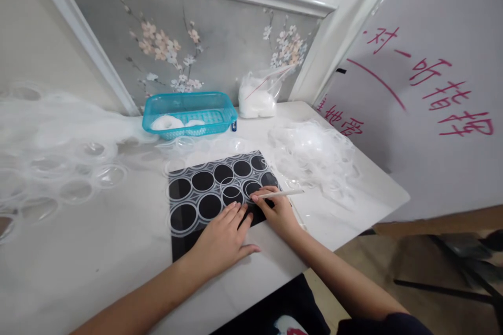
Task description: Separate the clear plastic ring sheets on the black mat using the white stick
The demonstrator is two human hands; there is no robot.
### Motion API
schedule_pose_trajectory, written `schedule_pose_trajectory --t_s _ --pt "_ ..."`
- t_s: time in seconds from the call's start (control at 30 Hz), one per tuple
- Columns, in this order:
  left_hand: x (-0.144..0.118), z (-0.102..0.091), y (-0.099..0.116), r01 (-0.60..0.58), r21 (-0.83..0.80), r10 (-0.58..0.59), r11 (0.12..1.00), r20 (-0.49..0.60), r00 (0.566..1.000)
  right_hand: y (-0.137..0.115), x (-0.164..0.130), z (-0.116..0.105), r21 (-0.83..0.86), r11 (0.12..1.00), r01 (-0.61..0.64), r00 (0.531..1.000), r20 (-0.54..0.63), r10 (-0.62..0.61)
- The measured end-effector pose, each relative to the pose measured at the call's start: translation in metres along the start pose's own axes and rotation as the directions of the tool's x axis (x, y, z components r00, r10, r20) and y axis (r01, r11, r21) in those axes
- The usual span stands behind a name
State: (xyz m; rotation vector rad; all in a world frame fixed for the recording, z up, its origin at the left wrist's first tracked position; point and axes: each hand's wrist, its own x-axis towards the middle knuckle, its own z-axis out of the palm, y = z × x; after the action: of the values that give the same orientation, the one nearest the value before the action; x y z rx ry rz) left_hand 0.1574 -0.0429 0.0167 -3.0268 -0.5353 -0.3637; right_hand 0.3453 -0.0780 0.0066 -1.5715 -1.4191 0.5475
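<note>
A black sheet [181,246] lies on the white table, topped with a clear layer patterned in rows of pale rings. Flat across its front middle rests my left hand [223,235], fingers extended and fingertips by one ring, with the thumb out to the side. My right hand [280,213] pinches a slim white stick [288,192], pen-like in shape; its working end is hidden at my fingertips, beside a ring at the sheet's right. A loose thin clear ring [230,180] appears to overlap the pattern just ahead of my left fingertips.
A blue plastic basket [188,128] with white rolls stands at the back, beside a clear bag [257,102] of white material. Piles of clear ring-cut film lie left [74,172] and right [314,152]. A whiteboard [432,167] with red writing borders the table's right.
</note>
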Motion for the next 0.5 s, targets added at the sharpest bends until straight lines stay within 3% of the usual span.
schedule_pose_trajectory --t_s 0.33,0.5 --pt "-0.002 0.005 0.003 0.015 0.005 -0.015 1.0 0.06 0.998 0.0 0.003 0.0 -0.042 0.998 0.036 0.999 -0.024 -0.037" --pt "-0.004 0.004 0.002 0.027 -0.019 -0.025 0.999 0.078 0.997 -0.001 -0.009 0.003 -0.292 0.936 0.197 0.98 0.043 -0.193"
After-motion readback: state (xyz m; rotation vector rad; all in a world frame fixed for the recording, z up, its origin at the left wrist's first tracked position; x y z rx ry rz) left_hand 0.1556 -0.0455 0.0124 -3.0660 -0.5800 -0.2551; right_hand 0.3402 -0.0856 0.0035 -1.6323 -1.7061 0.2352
